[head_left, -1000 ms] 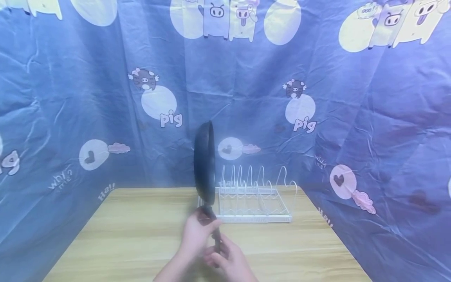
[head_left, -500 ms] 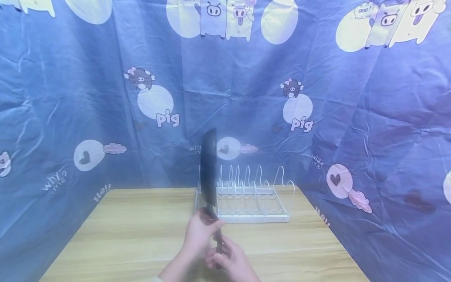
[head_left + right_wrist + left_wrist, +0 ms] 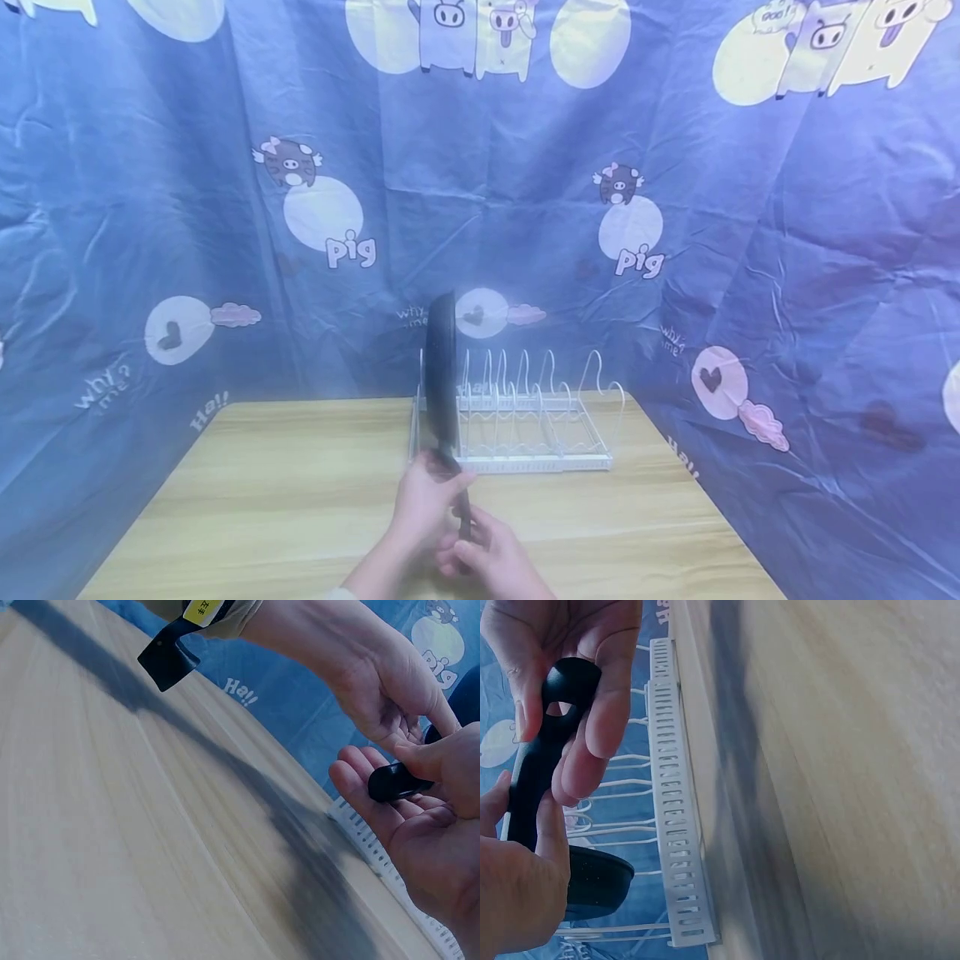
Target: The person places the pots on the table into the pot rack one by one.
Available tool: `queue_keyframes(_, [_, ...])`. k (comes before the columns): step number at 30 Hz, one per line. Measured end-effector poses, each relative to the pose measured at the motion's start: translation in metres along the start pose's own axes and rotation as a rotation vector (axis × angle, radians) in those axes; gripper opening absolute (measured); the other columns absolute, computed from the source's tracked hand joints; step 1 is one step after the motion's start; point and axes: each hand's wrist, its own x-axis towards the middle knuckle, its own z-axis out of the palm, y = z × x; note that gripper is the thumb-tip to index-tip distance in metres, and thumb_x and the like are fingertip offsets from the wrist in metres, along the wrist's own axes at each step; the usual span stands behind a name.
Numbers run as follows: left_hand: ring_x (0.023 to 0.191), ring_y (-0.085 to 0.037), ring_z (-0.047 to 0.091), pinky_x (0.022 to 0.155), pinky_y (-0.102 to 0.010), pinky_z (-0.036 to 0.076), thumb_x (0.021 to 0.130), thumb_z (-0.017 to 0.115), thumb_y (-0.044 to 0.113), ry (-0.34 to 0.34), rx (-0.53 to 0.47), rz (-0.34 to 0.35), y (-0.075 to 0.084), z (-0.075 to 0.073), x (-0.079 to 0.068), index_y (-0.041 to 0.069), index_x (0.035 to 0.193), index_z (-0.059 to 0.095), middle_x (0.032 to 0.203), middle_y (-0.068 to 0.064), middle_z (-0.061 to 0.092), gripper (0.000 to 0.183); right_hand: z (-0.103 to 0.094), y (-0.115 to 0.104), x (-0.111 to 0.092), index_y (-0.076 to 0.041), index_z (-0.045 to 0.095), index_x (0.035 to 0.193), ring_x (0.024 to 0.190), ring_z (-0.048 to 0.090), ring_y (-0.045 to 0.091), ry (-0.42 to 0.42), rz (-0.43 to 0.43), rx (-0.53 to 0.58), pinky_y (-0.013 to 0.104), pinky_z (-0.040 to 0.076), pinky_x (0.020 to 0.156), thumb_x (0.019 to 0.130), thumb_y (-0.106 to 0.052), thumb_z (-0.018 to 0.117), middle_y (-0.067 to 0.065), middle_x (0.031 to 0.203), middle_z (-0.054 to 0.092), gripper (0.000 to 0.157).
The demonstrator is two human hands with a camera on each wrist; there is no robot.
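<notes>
Both hands hold a black frying pan (image 3: pixel 441 367) by its handle, with the pan's body turned on edge. My left hand (image 3: pixel 423 500) grips the handle close to the body. Nearer the handle's end, my right hand (image 3: pixel 491 550) pinches it between thumb and fingers. In the left wrist view the handle (image 3: pixel 536 772) shows a hanging hole near its tip. Behind the pan stands a white wire rack (image 3: pixel 525 462) with upright loops; the pan overlaps its left end in the head view.
A pale wooden table (image 3: pixel 285 483) lies under the hands and rack. Blue cloth (image 3: pixel 525 208) printed with pigs hangs behind the table and along both sides. A shadow (image 3: pixel 225 757) of the arms and pan falls across the tabletop.
The pan has come down and its body has turned more edge-on, now overlapping the rack's left end. Both hands keep their hold on the handle.
</notes>
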Motion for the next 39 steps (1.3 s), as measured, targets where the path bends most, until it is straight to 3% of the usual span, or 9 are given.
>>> queue_keyframes(8, [0.116, -0.038, 0.074, 0.106, -0.059, 0.062, 0.086, 0.090, 0.043, 0.019, 0.006, -0.052, -0.005, 0.004, 0.004, -0.008, 0.153, 0.047, 0.137, -0.028, 0.069, 0.094, -0.003, 0.001, 0.002, 0.003, 0.032, 0.167, 0.101, 0.078, 0.014, 0.021, 0.046, 0.041, 0.030, 0.068, 0.093, 0.105, -0.005, 0.063, 0.018, 0.116, 0.076, 0.070])
queue_keyframes(17, [0.120, -0.045, 0.072, 0.105, -0.060, 0.062, 0.086, 0.090, 0.045, 0.030, 0.014, -0.073, -0.011, 0.005, 0.008, -0.011, 0.154, 0.042, 0.140, -0.035, 0.065, 0.100, -0.007, 0.004, 0.003, 0.002, 0.039, 0.163, 0.104, 0.078, 0.016, -0.008, 0.056, 0.039, 0.031, 0.068, 0.094, 0.107, -0.008, 0.063, 0.022, 0.119, 0.074, 0.062])
queue_keyframes(28, [0.129, -0.053, 0.066, 0.111, -0.066, 0.056, 0.087, 0.089, 0.044, 0.041, 0.031, -0.094, -0.019, 0.007, 0.012, -0.013, 0.155, 0.041, 0.143, -0.040, 0.061, 0.101, -0.007, 0.007, 0.003, 0.008, 0.039, 0.160, 0.105, 0.078, 0.018, -0.002, 0.100, 0.082, 0.031, 0.068, 0.095, 0.107, -0.009, 0.063, 0.016, 0.118, 0.075, 0.061])
queue_keyframes(34, [0.128, -0.052, 0.067, 0.111, -0.067, 0.055, 0.090, 0.088, 0.036, 0.041, 0.039, -0.102, -0.020, 0.008, 0.012, -0.011, 0.154, 0.042, 0.141, -0.038, 0.063, 0.091, -0.006, 0.008, 0.006, 0.010, 0.040, 0.160, 0.101, 0.078, 0.020, 0.029, 0.101, -0.003, 0.027, 0.068, 0.090, 0.105, -0.006, 0.062, 0.025, 0.115, 0.076, 0.061])
queue_keyframes(39, [0.121, -0.049, 0.071, 0.108, -0.064, 0.058, 0.092, 0.086, 0.029, 0.013, 0.003, -0.096, -0.021, 0.006, 0.012, -0.012, 0.153, 0.041, 0.141, -0.040, 0.062, 0.086, -0.004, -0.002, 0.008, 0.002, 0.058, 0.149, 0.085, 0.074, 0.015, 0.081, 0.128, -0.228, 0.023, 0.063, 0.078, 0.103, -0.014, 0.068, 0.021, 0.102, 0.079, 0.050])
